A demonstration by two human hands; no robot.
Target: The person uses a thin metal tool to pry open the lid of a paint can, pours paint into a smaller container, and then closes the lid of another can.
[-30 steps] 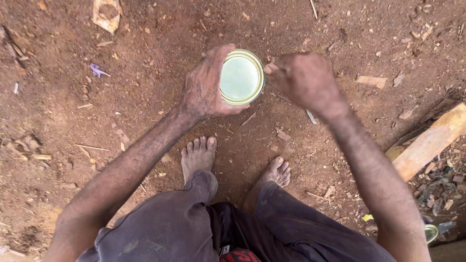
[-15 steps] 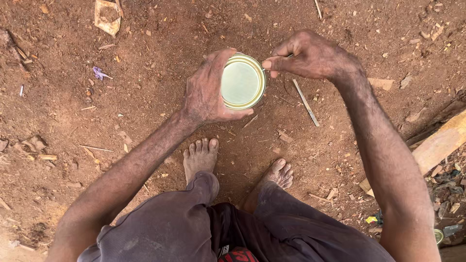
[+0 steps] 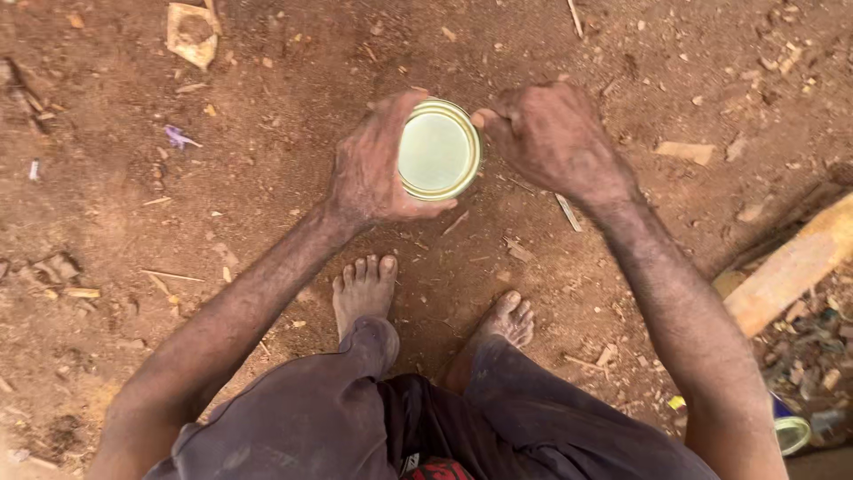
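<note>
The left hand (image 3: 373,164) is wrapped around a round metal tin (image 3: 437,149) and holds it in the air above the red dirt ground (image 3: 267,222), its pale top facing up. The right hand (image 3: 551,138) is closed like a fist, its fingertips touching the rim of the tin. Below, two bare feet (image 3: 364,289) stand on the ground, and a wooden plank (image 3: 791,267) lies at the right.

The left hand (image 3: 373,169) grips a round tin (image 3: 437,149); the right hand (image 3: 551,138) touches its rim.
</note>
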